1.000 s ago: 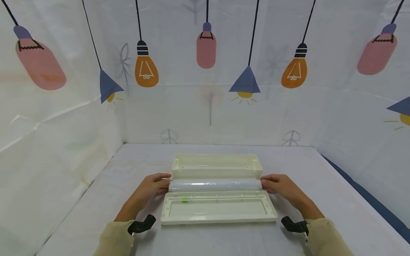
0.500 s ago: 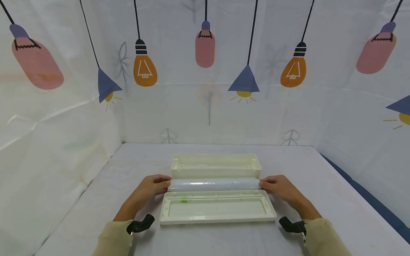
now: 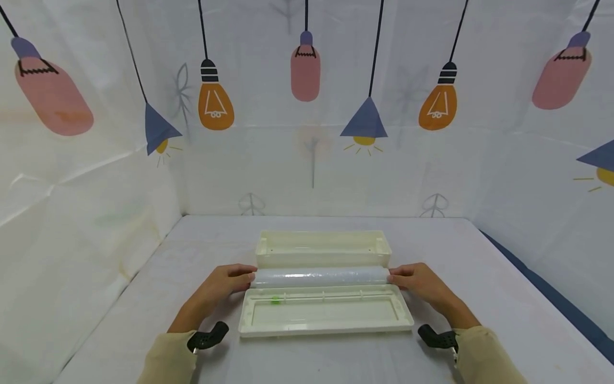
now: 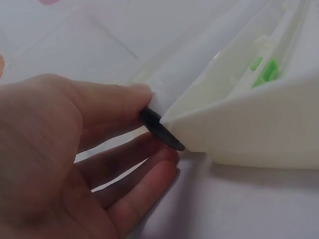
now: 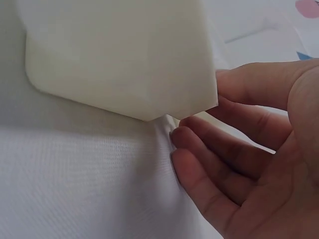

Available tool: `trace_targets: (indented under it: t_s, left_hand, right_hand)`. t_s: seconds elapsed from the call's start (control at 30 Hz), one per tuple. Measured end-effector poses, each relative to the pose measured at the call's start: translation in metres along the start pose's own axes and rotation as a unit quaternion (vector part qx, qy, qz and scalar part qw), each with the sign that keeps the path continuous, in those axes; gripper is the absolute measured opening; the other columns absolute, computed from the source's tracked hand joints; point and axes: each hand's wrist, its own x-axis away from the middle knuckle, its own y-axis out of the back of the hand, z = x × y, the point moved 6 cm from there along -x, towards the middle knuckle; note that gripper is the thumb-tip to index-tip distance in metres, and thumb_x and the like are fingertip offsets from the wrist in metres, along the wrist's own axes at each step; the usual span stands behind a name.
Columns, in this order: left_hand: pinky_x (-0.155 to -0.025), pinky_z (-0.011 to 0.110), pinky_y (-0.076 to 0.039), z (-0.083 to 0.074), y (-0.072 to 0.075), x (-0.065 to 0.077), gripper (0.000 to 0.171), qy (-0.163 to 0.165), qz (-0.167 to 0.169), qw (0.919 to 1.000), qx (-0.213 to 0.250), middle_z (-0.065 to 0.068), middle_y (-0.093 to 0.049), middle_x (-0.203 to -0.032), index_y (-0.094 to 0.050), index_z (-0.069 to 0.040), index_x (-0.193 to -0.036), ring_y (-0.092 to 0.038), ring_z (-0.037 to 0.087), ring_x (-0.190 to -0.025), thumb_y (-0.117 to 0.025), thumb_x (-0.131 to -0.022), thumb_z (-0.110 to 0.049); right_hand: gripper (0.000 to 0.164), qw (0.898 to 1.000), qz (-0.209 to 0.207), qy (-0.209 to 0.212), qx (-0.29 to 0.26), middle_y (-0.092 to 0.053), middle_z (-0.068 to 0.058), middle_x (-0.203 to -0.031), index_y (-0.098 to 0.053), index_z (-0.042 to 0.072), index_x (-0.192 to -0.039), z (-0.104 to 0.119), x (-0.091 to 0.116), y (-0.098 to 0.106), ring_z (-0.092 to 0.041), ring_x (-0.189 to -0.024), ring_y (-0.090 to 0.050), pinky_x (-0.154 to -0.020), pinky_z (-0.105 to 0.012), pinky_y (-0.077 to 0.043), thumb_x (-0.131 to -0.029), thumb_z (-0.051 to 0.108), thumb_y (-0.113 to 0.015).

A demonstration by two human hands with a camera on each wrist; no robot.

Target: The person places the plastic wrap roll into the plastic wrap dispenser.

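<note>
- Nearly still since the earlier frame, a glossy white cylindrical roll (image 3: pixel 318 276) lay left to right between a long cream plastic box (image 3: pixel 325 260) and a shallow cream plastic lid (image 3: pixel 331 314).
- Left hand (image 3: pixel 225 281) and right hand (image 3: pixel 418 281) pinched its opposite ends, neither nearer.

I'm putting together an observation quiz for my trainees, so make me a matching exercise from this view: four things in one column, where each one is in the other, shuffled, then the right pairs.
Things:
1. Deep cream box
2. Shiny pale roll
3. Shallow cream tray
4. Green piece

Places:
A. Between the left hand and the right hand, one at each end
B. Inside another listed thing
C. Farthest from the person
D. At the front, nearest the person

Right pairs: 1-C, 2-A, 3-D, 4-B.
</note>
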Motion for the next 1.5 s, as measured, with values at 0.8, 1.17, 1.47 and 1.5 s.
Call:
trace_targets:
  t_s: [0.8, 1.17, 1.47, 1.5]
  left_hand:
    - [-0.102, 0.052, -0.047, 0.0024, -0.0027, -0.0008, 0.040, 0.002, -0.021, 0.9995, -0.023, 0.006, -0.067, -0.127, -0.068, -0.010, -0.129, -0.066, 0.022, -0.108, -0.071, -0.095, -0.029]
    - [-0.100, 0.045, -0.050, 0.0025, -0.0034, -0.0037, 0.037, -0.002, -0.031, 0.9995, -0.008, 0.007, -0.065, -0.130, -0.066, -0.010, -0.131, -0.064, 0.021, -0.111, -0.068, -0.097, -0.026]
    - [-0.096, 0.040, -0.054, 0.0029, -0.0036, -0.0051, 0.042, -0.011, -0.035, 0.9990, 0.025, 0.010, -0.062, -0.134, -0.064, -0.009, -0.133, -0.064, 0.023, -0.113, -0.069, -0.096, -0.027]
    - [-0.095, 0.039, -0.054, 0.0037, -0.0038, -0.0054, 0.042, -0.006, -0.037, 0.9988, 0.032, 0.009, -0.062, -0.134, -0.065, -0.011, -0.133, -0.064, 0.023, -0.113, -0.070, -0.096, -0.028]
  right_hand:
    - [0.036, 1.000, 0.001, 0.015, -0.003, -0.071, -0.004, -0.110, -0.072, 0.003, -0.117, -0.0043, -0.0021, -0.0017, -0.020, -0.105, -0.058, -0.091, -0.038, -0.045, -0.094, 0.032, -0.071]
    - [0.036, 1.000, -0.011, 0.014, -0.005, -0.071, -0.006, -0.112, -0.072, 0.001, -0.117, 0.0000, 0.0020, -0.0041, -0.019, -0.105, -0.058, -0.090, -0.038, -0.046, -0.095, 0.029, -0.071]
    - [0.032, 1.000, -0.015, 0.017, -0.001, -0.072, -0.004, -0.110, -0.074, 0.004, -0.114, -0.0028, -0.0006, -0.0013, -0.019, -0.105, -0.059, -0.089, -0.036, -0.047, -0.095, 0.030, -0.070]
    - [0.033, 1.000, -0.015, 0.018, -0.003, -0.072, -0.005, -0.110, -0.074, 0.003, -0.115, -0.0032, -0.0005, -0.0014, -0.020, -0.105, -0.060, -0.089, -0.036, -0.047, -0.095, 0.029, -0.069]
